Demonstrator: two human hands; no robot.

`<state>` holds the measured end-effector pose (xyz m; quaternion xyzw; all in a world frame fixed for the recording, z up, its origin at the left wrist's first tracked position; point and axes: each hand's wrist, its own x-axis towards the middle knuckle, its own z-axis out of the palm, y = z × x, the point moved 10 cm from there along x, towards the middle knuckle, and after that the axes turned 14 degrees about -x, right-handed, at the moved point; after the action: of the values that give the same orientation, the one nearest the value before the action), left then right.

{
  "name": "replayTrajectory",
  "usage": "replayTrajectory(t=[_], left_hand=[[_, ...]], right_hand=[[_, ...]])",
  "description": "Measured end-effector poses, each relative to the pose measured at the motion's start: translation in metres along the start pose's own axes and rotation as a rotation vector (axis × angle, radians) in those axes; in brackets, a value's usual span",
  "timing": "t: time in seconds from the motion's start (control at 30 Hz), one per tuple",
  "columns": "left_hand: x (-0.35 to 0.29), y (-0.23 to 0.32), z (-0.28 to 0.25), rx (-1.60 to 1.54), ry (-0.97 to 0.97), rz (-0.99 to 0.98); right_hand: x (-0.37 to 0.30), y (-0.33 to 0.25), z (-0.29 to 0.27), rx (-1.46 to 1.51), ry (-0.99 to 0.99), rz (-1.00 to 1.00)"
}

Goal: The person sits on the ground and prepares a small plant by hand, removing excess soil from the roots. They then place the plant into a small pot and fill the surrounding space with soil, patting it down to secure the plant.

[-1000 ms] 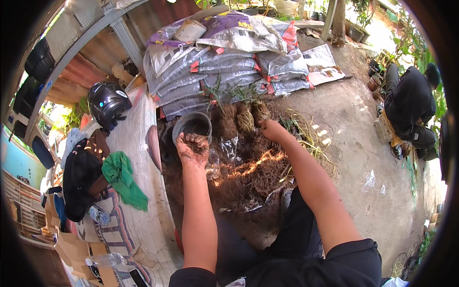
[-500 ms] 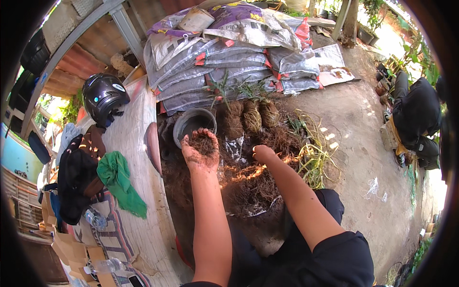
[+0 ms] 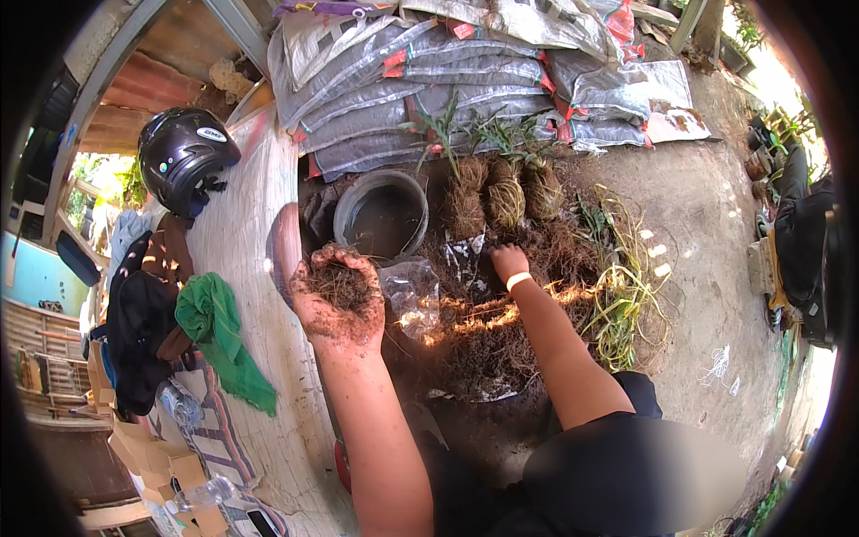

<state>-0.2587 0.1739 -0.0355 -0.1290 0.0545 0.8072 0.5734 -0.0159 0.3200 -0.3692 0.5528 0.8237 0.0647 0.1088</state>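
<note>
My left hand (image 3: 335,309), palm up and smeared with soil, curls its fingers around a clump of brown fibrous soil (image 3: 338,285). It is just in front of a dark round bucket (image 3: 383,215) with murky water inside. My right hand (image 3: 509,262) reaches down to the dark soil beside a black-and-white plastic piece (image 3: 465,258); its fingertips are hidden. Just beyond it stand three plants with fibre-wrapped root balls (image 3: 506,204) in a row. A clear plastic bag (image 3: 412,295) lies between my hands. Nearer me is a heap of brown fibre (image 3: 483,349).
Stacked grey sacks (image 3: 501,80) stand at the back. Yellow-green strands (image 3: 626,309) lie to the right on the concrete floor (image 3: 693,295). At left, a pale platform (image 3: 259,233) bears a dark helmet (image 3: 185,159), a green cloth (image 3: 219,336) and a cardboard box (image 3: 157,456).
The view has shifted. My left hand has drawn back from the bucket with the clump, uncovering the clear bag. My right hand has moved slightly farther out, toward the root balls.
</note>
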Motion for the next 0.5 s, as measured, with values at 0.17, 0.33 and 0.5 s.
replayTrajectory(t=[0.17, 0.33, 0.5], left_hand=[[0.003, 0.0, 0.002, -0.032, -0.087, -0.043], [-0.001, -0.009, 0.003, -0.036, -0.005, -0.03], [-0.006, -0.003, 0.001, -0.06, -0.013, -0.01]], right_hand=[[0.013, 0.051, 0.005, 0.636, -0.047, 0.359], [0.028, 0.073, 0.015, 0.812, -0.087, 0.417], [0.008, 0.064, -0.019, 0.676, -0.142, 0.474]])
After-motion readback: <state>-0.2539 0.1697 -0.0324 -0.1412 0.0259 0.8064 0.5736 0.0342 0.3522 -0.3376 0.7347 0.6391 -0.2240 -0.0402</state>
